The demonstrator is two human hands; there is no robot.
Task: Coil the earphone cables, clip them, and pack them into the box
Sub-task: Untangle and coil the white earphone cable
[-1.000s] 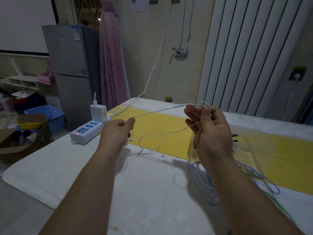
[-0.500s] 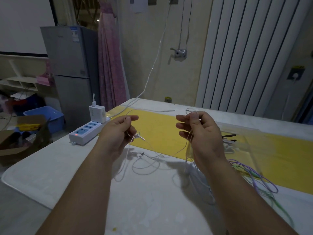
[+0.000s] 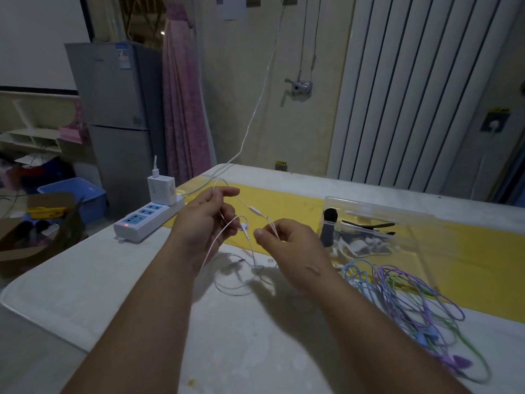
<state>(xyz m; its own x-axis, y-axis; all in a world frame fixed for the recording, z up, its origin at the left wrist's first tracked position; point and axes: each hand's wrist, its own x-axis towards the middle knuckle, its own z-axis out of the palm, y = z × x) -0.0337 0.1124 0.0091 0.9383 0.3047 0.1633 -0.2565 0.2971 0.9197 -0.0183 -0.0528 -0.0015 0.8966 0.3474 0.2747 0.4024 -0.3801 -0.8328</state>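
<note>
Presently, white earphone cable point(image 3: 253, 209): one, held up off the table point(image 3: 85, 280) at mid-frame, with its inline remote on the short span between the hands. More white slack lies curled on the table just below; I cannot tell whether it is the same cable.
Left hand point(image 3: 204, 220): pinches the cable between thumb and forefinger, and a strand runs down past the wrist. It probably serves as the anchor around which turns are laid.
Right hand point(image 3: 287, 245): nips the cable at thumb and fingertips, close beside the left, likely feeding the next turn.
Step, as a judgement: coiling has barely begun, with clipping and packing not yet done.
Clear box point(image 3: 375, 207): one, right of centre on the yellow strip point(image 3: 284, 203), within reach of the right hand. White earphones already lie inside.
Black clips point(image 3: 369, 224): at least two, in the box; the exact count is unclear.
Coloured cables point(image 3: 397, 294): one tangled heap at lower right in blue, purple and green. The number of cables cannot be told, and they are probably waiting their turn.
Power strip point(image 3: 147, 220): one, left of centre, carrying one charger point(image 3: 160, 190).
</note>
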